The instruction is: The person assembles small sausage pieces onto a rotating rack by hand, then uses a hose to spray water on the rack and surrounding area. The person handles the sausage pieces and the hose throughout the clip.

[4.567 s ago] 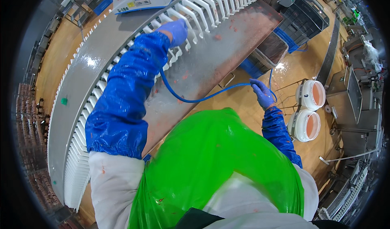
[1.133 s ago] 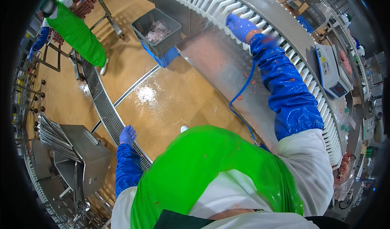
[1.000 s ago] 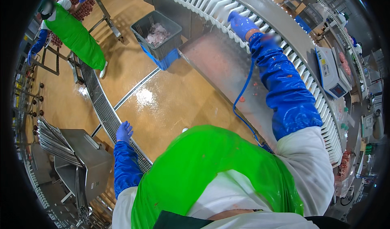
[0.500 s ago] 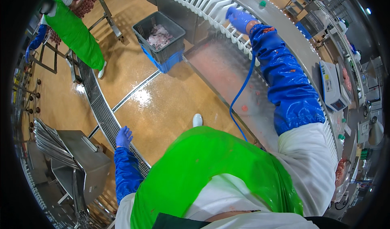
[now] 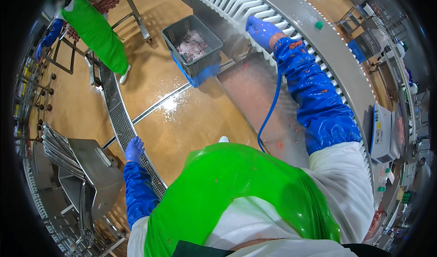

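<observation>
My right hand (image 5: 263,33), in a purple glove, is closed round the upper end of a blue hose (image 5: 273,106) beside the white slats (image 5: 236,6) of a curved conveyor. Whitish spray (image 5: 236,25) shows just ahead of its fingers; any nozzle is hidden by the hand. The hose hangs from the fist and curves down behind my green apron. Red bits cling to my blue right sleeve. Away to the left, my left hand (image 5: 134,149), gloved too, hangs over the floor drain with its fingers apart and nothing in it.
A grey perforated crate (image 5: 170,40) of pale scraps stands on a blue one (image 5: 205,76). Below the conveyor, a wet metal tray (image 5: 255,95) holds reddish bits. A steel bin of metal rods (image 5: 61,154) stands at left. Another person in a green apron (image 5: 98,33) is far left.
My right hand has shifted along the slats, a little nearer to me, with the hose. The view has turned slightly, so the crates and floor appear farther right. My left hand stays low and open.
</observation>
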The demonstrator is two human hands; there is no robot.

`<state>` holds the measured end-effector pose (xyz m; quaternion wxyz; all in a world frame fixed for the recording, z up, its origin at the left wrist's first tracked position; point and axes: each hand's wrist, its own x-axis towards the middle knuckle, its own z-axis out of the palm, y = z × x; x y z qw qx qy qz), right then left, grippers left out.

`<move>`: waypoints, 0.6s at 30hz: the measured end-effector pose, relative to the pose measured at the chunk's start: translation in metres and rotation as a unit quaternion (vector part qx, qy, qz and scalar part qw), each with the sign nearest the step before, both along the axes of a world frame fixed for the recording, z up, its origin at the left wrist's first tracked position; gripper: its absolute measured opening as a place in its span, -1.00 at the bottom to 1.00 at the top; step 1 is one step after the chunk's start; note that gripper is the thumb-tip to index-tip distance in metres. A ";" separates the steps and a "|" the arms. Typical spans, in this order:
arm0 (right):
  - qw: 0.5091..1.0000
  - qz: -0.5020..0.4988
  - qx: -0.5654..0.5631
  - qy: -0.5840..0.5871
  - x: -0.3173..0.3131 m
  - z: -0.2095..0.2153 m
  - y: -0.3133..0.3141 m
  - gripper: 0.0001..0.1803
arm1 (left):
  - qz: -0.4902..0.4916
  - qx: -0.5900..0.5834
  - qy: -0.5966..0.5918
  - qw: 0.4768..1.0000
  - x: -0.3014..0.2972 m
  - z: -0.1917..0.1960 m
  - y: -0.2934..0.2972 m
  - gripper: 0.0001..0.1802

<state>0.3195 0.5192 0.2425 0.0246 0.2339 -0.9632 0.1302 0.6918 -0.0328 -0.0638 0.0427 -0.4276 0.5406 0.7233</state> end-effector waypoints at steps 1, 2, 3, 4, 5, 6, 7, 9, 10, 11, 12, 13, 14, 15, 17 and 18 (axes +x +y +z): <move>0.998 -0.058 -0.014 0.019 0.011 0.016 -0.015 -0.72 | -0.001 -0.002 -0.002 1.000 0.001 0.001 0.000 -0.40; 0.985 -0.130 -0.111 0.001 -0.004 0.016 -0.018 -0.71 | 0.006 0.002 -0.008 1.000 0.005 -0.002 -0.005 -0.39; 0.991 -0.108 -0.080 0.022 -0.013 0.007 -0.022 -0.73 | 0.013 0.006 -0.014 1.000 0.011 -0.006 -0.010 -0.39; 0.994 -0.086 -0.047 0.046 -0.021 -0.001 -0.025 -0.75 | 0.019 0.011 -0.018 1.000 0.017 -0.014 -0.013 -0.38; 0.992 -0.098 -0.065 0.047 -0.028 0.000 -0.030 -0.74 | 0.023 0.009 -0.028 0.999 0.020 -0.019 -0.017 -0.37; 0.989 -0.110 -0.082 0.047 -0.034 0.000 -0.036 -0.74 | 0.032 0.003 -0.047 0.998 0.024 -0.023 -0.022 -0.38; 0.986 -0.127 -0.096 0.050 -0.041 0.003 -0.038 -0.74 | 0.035 0.001 -0.064 0.997 0.021 -0.024 -0.023 -0.38; 0.993 -0.073 -0.086 0.032 -0.053 -0.002 -0.051 -0.73 | 0.057 -0.002 -0.091 0.994 0.032 -0.040 -0.037 -0.46; 0.998 -0.014 -0.057 0.036 -0.060 -0.009 -0.058 -0.72 | 0.065 0.011 -0.095 0.993 0.043 -0.053 -0.052 -0.49; 0.991 -0.071 -0.096 0.053 -0.072 -0.005 -0.067 -0.73 | 0.073 0.021 -0.097 0.992 0.053 -0.062 -0.070 -0.52; 0.981 -0.126 -0.131 0.073 -0.084 0.003 -0.077 -0.73 | 0.080 0.035 -0.098 0.991 0.052 -0.070 -0.082 -0.55; 0.982 -0.129 -0.120 0.070 -0.084 0.011 -0.085 -0.73 | 0.104 -0.010 -0.144 0.984 0.035 -0.040 -0.066 -0.60; 0.981 -0.131 -0.123 0.077 -0.096 0.009 -0.093 -0.73 | 0.081 0.008 -0.137 0.987 0.034 -0.061 -0.089 -0.59; 0.980 -0.132 -0.125 0.084 -0.112 0.006 -0.098 -0.72 | 0.058 0.026 -0.131 0.989 0.036 -0.080 -0.116 -0.58; 0.968 -0.147 -0.162 0.122 -0.129 0.014 -0.121 -0.72 | 0.071 0.052 -0.121 0.989 0.040 -0.094 -0.151 -0.62; 0.979 -0.127 -0.128 0.092 -0.137 0.013 -0.133 -0.72 | 0.071 0.051 -0.128 0.988 0.032 -0.099 -0.165 -0.64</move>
